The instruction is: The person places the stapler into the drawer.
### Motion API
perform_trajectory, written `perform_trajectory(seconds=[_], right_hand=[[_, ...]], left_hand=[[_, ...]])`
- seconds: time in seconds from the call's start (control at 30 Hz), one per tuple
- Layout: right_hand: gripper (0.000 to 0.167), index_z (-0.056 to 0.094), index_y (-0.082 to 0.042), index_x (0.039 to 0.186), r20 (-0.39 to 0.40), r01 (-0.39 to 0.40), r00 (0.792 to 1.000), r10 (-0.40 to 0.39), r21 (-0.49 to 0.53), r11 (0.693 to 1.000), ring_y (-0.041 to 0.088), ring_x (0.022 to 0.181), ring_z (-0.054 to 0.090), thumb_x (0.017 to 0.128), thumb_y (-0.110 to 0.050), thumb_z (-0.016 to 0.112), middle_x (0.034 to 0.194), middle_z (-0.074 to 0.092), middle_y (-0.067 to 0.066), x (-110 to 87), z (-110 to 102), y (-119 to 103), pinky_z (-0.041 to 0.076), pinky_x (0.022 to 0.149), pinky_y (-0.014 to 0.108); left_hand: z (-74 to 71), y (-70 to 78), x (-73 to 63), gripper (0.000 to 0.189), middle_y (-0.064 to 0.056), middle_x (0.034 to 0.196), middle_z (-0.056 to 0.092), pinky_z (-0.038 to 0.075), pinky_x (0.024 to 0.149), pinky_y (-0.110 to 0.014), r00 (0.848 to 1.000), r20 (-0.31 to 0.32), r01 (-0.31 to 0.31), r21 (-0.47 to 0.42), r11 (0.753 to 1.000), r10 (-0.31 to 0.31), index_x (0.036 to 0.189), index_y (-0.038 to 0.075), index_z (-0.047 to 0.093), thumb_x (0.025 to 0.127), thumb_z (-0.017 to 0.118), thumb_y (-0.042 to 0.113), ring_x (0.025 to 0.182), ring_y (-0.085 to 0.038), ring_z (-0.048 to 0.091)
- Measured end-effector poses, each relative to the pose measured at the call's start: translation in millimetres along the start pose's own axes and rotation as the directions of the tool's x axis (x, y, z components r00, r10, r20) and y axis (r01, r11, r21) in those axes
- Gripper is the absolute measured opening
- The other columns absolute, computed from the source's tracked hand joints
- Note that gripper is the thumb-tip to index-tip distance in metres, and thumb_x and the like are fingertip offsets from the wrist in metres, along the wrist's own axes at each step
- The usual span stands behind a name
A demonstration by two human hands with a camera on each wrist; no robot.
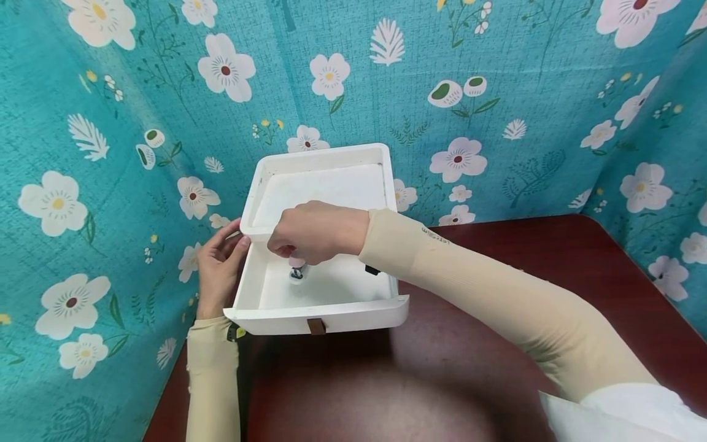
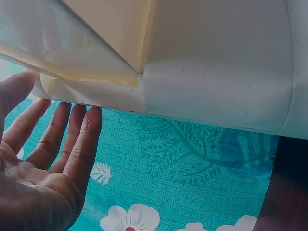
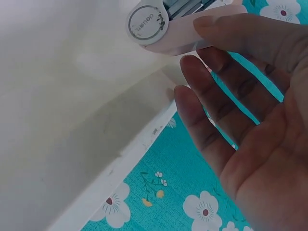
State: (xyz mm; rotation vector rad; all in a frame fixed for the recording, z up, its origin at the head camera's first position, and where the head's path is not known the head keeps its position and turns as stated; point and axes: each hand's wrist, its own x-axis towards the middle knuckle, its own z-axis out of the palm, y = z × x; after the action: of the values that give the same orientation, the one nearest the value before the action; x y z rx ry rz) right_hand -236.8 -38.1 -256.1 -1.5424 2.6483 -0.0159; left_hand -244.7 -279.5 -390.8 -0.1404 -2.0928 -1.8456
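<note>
Currently, a right hand [image 1: 317,230] pinches a pink tool [image 3: 178,37] above the floor of a white drawer [image 1: 359,314], contact unclear, while the left hand [image 1: 217,273], fingers nearly straight, touches the edge of the box [image 1: 323,161] beside a floral curtain [image 1: 342,123].

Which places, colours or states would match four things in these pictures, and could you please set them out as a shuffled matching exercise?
Things:
1. Small pink tool
2. Brown tab
3. Floral cloth
4. Left grip

Places, colours or states:
A. Mostly teal, behind the white container
B. At the container's left side
C. Held in the right grip
D. On the container's front face

Right pairs: 1-C, 2-D, 3-A, 4-B.
</note>
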Motion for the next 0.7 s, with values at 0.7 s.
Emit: perform_trajectory(seconds=[0.7], right_hand=[[0.005,0.071,-0.021,0.097,0.021,0.044,0.999,-0.041,-0.143,0.989,0.015,0.079,0.058,0.097,-0.016,0.071,0.089,0.072,-0.003,15.2,18,-11,0.051,0.075,0.030]], left_hand=[[0.2,-0.4,1.0,0.042,0.000,0.126,0.076,0.062,0.082,-0.020,1.000,0.000,-0.015,-0.006,1.000,0.015,0.141,0.015,0.066,0.100,0.071,0.018,0.108,-0.006,0.074]])
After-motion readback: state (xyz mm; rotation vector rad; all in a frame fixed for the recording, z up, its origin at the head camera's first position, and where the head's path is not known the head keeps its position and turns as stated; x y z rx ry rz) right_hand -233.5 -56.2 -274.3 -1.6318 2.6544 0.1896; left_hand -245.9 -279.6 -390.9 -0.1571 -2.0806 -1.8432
